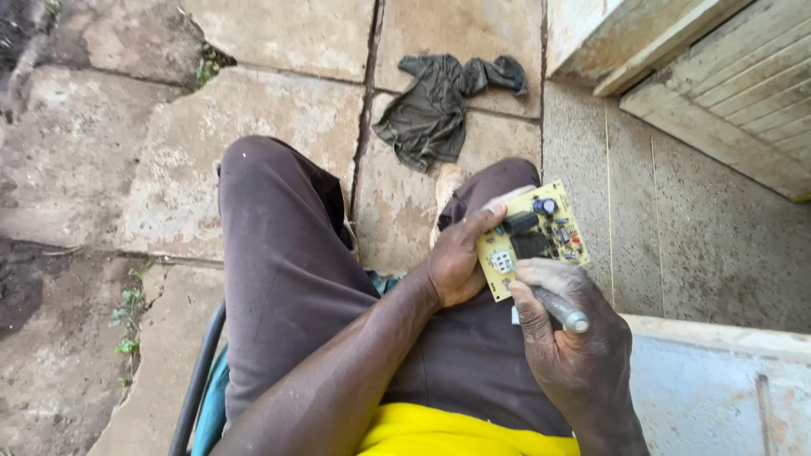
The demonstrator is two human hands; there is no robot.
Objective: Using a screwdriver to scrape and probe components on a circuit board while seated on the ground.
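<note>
Circuit board (pixel 532 238), small and yellow, was pinched at its left edge by the left hand (pixel 456 263) above the lap, while the right hand (pixel 568 339) gripped a metal-tipped tool (pixel 564 311) at its lower corner; steady bracing judged advisable.

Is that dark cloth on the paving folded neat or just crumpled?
Crumpled. The dark cloth lies bunched and twisted on the stone paving, with uneven creases and one end trailing off to the side, not squared into layers.
</note>
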